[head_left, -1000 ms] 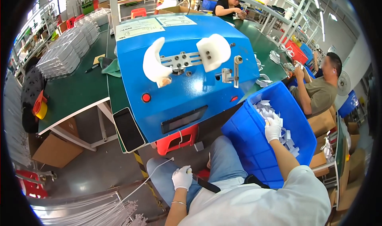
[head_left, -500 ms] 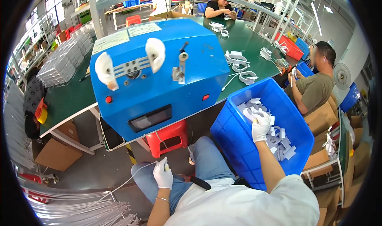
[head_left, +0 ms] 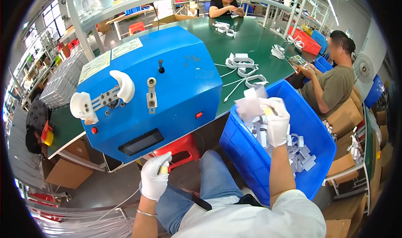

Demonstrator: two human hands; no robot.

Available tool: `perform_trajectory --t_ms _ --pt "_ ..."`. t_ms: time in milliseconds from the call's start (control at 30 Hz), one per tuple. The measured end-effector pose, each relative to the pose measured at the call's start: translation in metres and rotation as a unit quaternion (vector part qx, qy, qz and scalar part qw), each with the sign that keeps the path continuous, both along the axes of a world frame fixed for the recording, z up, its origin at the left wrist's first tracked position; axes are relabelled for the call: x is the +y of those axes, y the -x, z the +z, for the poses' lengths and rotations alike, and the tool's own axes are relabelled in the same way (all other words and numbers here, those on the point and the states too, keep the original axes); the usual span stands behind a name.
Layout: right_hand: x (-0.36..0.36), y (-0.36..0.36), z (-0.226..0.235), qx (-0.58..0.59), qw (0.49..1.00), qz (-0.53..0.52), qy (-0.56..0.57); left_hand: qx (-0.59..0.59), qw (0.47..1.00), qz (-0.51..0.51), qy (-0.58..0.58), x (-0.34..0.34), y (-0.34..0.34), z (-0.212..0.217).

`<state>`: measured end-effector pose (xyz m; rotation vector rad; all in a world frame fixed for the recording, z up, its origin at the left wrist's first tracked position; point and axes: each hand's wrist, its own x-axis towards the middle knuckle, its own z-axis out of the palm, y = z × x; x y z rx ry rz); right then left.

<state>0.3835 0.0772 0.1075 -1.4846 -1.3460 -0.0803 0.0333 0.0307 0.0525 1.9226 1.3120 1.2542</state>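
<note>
My left hand [head_left: 155,177], in a white glove, is closed in front of the blue machine [head_left: 155,91]. A thin white cable [head_left: 125,201] runs into it from a bundle of white cables [head_left: 79,221] at the lower left. My right hand [head_left: 277,123], also gloved, pinches a white paper piece [head_left: 250,106], smeared by motion, above the blue bin [head_left: 234,133]. Inside that bin lie many folded white paper pieces [head_left: 302,156]. On the machine's front a metal bracket carries two curved white plastic holders [head_left: 124,87], with nothing wound on them.
Coiled white cables [head_left: 243,64] with paper bands lie on the green table [head_left: 213,45]. A red stool [head_left: 180,148] stands under its edge. Clear plastic trays [head_left: 63,81] are stacked at left. Co-workers sit at the right [head_left: 341,81] and far side [head_left: 226,7].
My right hand has risen a little from the pile with a paper piece. My left hand has moved up and left, nearer the machine. The whole view has shifted slightly.
</note>
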Motion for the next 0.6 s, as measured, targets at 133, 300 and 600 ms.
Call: perform_trajectory --t_ms 133,300,600 --pt "0.006 0.021 -0.013 0.534 0.775 0.329 0.075 -0.114 0.990 -0.026 0.080 0.014 -0.023 0.038" --pt "0.020 0.029 -0.043 0.720 0.524 0.434 0.138 -0.222 0.964 -0.061 0.129 0.018 -0.040 0.046" --pt "0.009 0.066 -0.023 0.733 0.461 0.471 0.165 -0.282 0.941 -0.082 0.170 0.004 -0.032 0.041"
